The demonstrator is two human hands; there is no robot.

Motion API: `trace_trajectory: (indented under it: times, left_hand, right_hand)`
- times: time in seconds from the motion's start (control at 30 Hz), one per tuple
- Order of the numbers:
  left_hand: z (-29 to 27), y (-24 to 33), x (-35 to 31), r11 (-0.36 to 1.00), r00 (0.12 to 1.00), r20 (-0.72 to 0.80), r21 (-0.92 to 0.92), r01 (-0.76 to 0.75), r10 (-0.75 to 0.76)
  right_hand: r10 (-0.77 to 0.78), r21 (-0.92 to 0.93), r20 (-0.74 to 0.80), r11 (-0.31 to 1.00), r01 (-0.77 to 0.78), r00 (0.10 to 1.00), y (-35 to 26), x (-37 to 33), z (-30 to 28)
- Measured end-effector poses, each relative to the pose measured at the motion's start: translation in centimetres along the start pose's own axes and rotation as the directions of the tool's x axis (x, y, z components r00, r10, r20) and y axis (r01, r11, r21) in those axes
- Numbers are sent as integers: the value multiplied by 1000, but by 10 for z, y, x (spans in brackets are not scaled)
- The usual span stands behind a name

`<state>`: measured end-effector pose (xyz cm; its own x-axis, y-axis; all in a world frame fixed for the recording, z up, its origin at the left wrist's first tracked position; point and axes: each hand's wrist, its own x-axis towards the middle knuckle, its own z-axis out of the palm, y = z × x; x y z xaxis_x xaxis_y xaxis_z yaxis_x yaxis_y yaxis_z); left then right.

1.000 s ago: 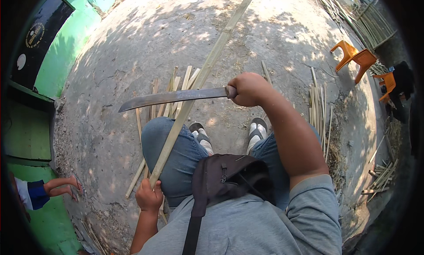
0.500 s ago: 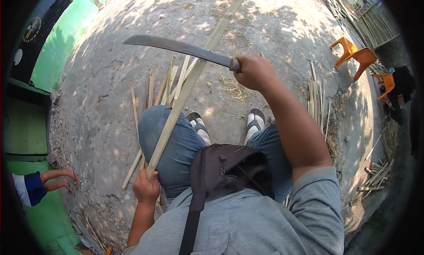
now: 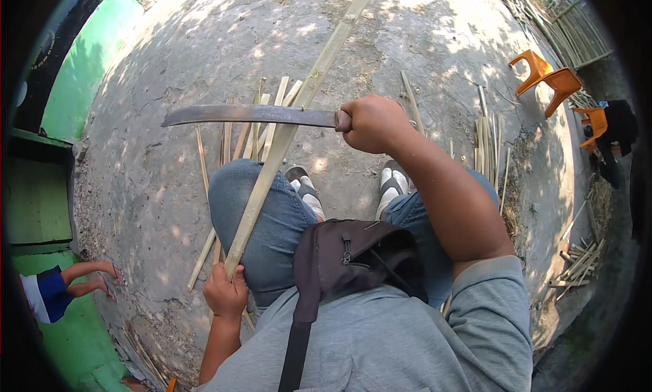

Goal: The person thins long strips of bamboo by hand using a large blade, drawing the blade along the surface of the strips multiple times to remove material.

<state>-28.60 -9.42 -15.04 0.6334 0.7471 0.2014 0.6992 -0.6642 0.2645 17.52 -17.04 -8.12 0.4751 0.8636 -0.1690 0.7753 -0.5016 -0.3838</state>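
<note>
My left hand (image 3: 225,291) is closed around the near end of a long, pale bamboo strip (image 3: 267,175). The strip slants away up and to the right, resting over my left thigh, and its far end leaves the picture at the top. In my right hand (image 3: 377,124) is the handle of a machete (image 3: 251,115), gripped in a fist. Its long, slightly curved blade points left and lies across the strip beyond my knee. Whether the edge bites into the bamboo I cannot tell.
Several split strips (image 3: 272,128) lie on the ground past my left knee, and more strips (image 3: 485,147) lie right of my right leg. Orange plastic chairs (image 3: 562,86) stand far right. A person's legs (image 3: 85,278) show at left beside a green wall (image 3: 68,324).
The machete has slid nearer to me along the bamboo strip, and its blade has turned closer to level. My left hand keeps its hold at the strip's near end.
</note>
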Motion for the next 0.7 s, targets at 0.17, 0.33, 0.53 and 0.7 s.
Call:
trace_trajectory:
  times: [0.17,0.33,0.53,0.7]
  left_hand:
    - [0,-1,-3,1000,1000,-1,7,6,-6]
    - [-2,-1,-1,999,1000,-7,43,26,-25]
    - [-3,2,-1,999,1000,-28,48,0,1]
    - [2,1,0,1000,1000,8,7,3,-3]
  right_hand:
    - [-68,-67,-89,996,62,994,0,6,3]
    - [-99,-39,-126,995,95,987,6,8,12]
    - [117,73,-185,992,-105,976,35,10,-11]
    - [116,150,-245,985,-80,962,32,0,-10]
